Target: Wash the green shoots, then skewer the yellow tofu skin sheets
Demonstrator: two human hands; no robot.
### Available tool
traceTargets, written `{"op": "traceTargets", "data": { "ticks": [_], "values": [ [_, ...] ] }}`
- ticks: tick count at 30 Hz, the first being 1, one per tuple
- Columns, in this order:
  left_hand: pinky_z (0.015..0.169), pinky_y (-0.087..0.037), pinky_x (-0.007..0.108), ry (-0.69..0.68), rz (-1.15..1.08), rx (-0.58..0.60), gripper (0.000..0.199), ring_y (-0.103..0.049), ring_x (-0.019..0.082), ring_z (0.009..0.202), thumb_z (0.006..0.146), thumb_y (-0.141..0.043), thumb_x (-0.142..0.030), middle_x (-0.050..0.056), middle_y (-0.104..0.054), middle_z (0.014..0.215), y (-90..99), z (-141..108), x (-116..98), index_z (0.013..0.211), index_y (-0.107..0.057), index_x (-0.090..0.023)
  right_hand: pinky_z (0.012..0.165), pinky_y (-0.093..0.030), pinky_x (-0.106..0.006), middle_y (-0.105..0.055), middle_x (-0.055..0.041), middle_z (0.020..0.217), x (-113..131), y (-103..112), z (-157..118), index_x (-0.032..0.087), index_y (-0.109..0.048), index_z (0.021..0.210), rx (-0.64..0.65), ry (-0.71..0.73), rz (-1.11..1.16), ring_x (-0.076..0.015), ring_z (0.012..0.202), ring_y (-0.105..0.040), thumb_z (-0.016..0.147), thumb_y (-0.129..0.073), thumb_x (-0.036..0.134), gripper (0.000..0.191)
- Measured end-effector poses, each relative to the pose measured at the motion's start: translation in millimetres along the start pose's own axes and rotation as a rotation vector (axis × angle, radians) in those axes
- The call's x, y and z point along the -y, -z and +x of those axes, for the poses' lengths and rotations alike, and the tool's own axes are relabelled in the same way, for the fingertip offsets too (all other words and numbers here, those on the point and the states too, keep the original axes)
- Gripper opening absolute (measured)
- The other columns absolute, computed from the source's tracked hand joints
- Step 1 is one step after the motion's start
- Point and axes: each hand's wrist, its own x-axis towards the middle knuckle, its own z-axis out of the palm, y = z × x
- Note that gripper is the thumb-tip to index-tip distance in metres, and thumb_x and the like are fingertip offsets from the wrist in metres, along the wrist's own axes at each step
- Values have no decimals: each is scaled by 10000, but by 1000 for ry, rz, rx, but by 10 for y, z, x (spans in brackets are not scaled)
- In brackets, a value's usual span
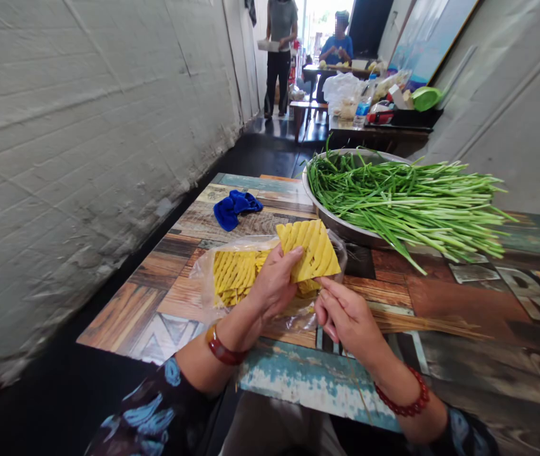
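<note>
My left hand is closed on a flat yellow slab cut with slanting slits, the thumb lying on its top face. At the slab's lower edge, my right hand is pinched, with its index fingertip touching that edge. A thin bamboo skewer runs down below the right hand; its upper end is hidden by the fingers. Under my hands lies a clear plastic bag with more slitted yellow slabs on it.
A metal basin heaped with green chives stands at the right back of the patterned table. A blue cloth lies to the left. Loose bamboo skewers lie at right. Two people are farther off, beyond a cluttered side table.
</note>
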Motion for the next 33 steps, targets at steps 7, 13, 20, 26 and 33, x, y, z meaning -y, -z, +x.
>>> {"op": "traceTargets", "data": {
  "ticks": [7, 13, 20, 26, 33],
  "values": [
    [933, -554, 384, 2, 8, 9, 474, -708, 291, 1052, 715, -798, -240, 100, -774, 984, 6, 0, 6, 1164, -683, -141, 382, -307, -181, -541, 67, 617, -10, -3, 21, 153, -597, 1040, -31, -13, -12, -39, 367, -418, 995, -476, 460, 333],
    [889, -566, 367, 15, 19, 13, 531, -730, 274, 958, 694, -830, -283, 86, -775, 917, 19, -7, 27, 1181, -677, -139, 384, -314, -176, -556, 58, 616, -18, -8, 35, 156, -625, 975, -65, -19, 14, -36, 369, -427, 966, -525, 501, 360],
    [891, -573, 378, 33, 10, 15, 456, -721, 289, 1016, 718, -799, -250, 101, -776, 954, 0, -22, 38, 1147, -686, -144, 392, -343, -191, -570, 46, 614, -42, -17, 55, 163, -644, 898, -119, -22, 14, -47, 375, -447, 939, -556, 536, 386],
    [861, -588, 347, 8, 1, -27, 361, -736, 253, 955, 713, -773, -221, 83, -777, 959, -7, -22, -12, 1059, -710, -141, 407, -365, -193, -577, 47, 623, -32, -23, 37, 164, -652, 934, -101, -21, -3, -50, 385, -459, 949, -546, 525, 376],
    [817, -601, 385, 41, -19, -36, 333, -747, 256, 830, 699, -830, -285, 103, -774, 912, 37, 7, -61, 961, -706, -120, 418, -384, -198, -586, 46, 631, -76, -35, 33, 164, -675, 976, -82, -24, -45, -57, 393, -480, 950, -551, 515, 373]
  ]
}}
